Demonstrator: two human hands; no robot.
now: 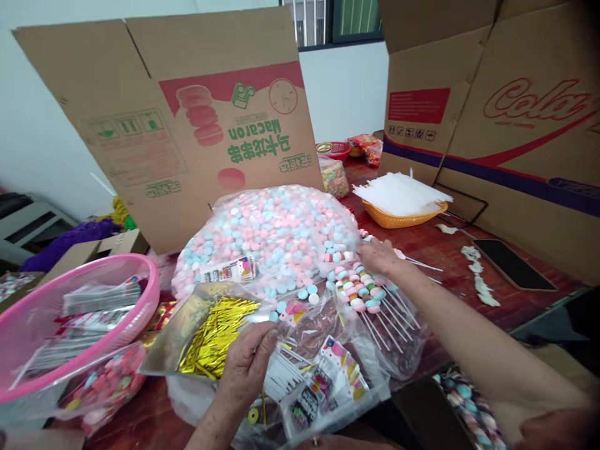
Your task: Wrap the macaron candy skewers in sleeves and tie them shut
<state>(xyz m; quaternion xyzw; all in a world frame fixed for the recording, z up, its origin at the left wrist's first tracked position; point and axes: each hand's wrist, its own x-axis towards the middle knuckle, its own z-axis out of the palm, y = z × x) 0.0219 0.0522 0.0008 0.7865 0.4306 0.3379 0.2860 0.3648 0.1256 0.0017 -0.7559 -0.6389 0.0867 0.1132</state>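
My left hand (248, 356) is closed, thumb pressed to the fingers, beside a tray of gold twist ties (215, 337). A pale blue candy disc (273, 317) shows by its fingertips; what the pinch holds is unclear. My right hand (377, 256) reaches across to the candy skewers, its fingers curled on a candy skewer (338, 257); the fingertips are partly hidden. Below that hand, several finished candy skewers (359, 287) lie side by side with white sticks pointing toward me. Behind both hands spreads a big clear bag of pink, blue and white candy discs (276, 231).
Printed wrappers (323, 381) and white sticks lie in a clear container in front. A pink basket (152, 281) holds wrapped packets at left. An orange basket (398, 219) of white sticks and a phone (513, 264) are at right. Cardboard boxes (262, 44) stand behind.
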